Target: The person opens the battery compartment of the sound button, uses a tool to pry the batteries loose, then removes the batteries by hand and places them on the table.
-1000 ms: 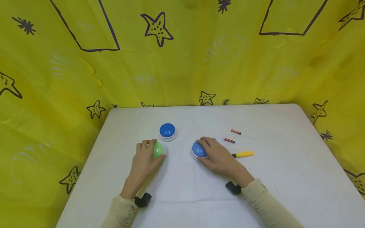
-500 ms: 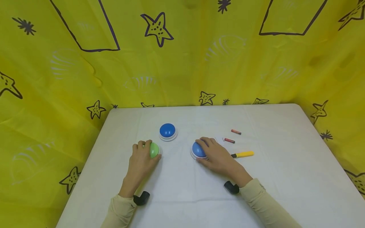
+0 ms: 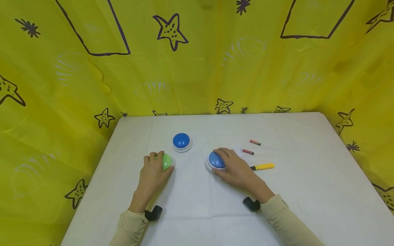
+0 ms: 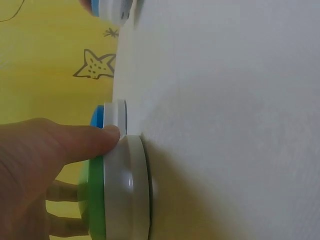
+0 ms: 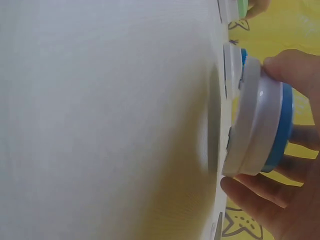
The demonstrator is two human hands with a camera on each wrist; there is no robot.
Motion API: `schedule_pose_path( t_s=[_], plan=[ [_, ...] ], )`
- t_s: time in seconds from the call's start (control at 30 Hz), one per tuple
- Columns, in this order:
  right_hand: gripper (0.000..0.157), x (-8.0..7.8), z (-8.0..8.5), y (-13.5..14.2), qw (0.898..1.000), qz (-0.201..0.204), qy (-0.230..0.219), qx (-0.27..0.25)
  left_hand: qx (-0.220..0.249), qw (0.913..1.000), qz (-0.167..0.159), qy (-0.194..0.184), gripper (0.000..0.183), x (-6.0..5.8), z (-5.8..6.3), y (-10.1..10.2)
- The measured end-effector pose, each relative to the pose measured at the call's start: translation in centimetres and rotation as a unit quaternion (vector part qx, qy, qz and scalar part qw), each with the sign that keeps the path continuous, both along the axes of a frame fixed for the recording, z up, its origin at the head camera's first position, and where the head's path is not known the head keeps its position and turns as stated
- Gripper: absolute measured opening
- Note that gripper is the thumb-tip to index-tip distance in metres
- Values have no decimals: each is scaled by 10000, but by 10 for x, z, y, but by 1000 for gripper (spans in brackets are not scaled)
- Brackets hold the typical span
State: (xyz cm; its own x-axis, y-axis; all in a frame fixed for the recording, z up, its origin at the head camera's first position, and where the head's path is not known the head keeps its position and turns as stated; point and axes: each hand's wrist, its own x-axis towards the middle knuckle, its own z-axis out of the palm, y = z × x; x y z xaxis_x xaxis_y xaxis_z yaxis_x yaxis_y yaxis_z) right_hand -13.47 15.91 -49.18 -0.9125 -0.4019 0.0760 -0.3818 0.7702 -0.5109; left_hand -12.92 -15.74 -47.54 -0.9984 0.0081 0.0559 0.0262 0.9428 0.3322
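My left hand (image 3: 151, 173) grips a green-domed push button (image 3: 167, 162) with a white base, which stands on the table at left of centre. In the left wrist view the thumb presses the white rim of the green button (image 4: 120, 195) and fingers curl over its far side. My right hand (image 3: 235, 169) holds a light-blue-domed push button (image 3: 216, 160) by its sides. The right wrist view shows this blue button (image 5: 265, 120) tilted and raised off the table, its shadow below. Behind them a darker blue push button (image 3: 181, 140) stands untouched.
Two small red batteries (image 3: 255, 142) lie right of my right hand. A yellow-handled tool (image 3: 264, 166) lies beside that hand, its black end partly hidden behind it. White cloth covers the table (image 3: 307, 191); a yellow patterned curtain (image 3: 197, 68) hangs behind.
My left hand has shifted slightly left with the green button, then stayed there. Over the last half second the blue button in my right hand has tilted up a little.
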Motion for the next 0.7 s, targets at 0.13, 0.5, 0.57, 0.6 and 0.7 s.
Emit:
schedule_pose_path(
  t_s=[0.13,0.5,0.57,0.6,0.7],
  plan=[
    [70,1,0,4,9973,-217,-363,-608,-117,9999,-37,62,70,1,0,1],
    [58,-2,6,16,9652,-846,-1290,-2110,-901,9916,-164,911,51,5,6,9],
    [55,-3,6,19,9588,-746,-1322,-2400,-987,9889,-195,1092,47,7,9,12],
    [53,-3,6,20,9551,-709,-1354,-2538,-987,9878,-216,1185,45,8,11,14],
    [51,-4,7,23,9431,-563,-1533,-2898,-847,9849,-345,1469,39,10,18,21]
  ],
)
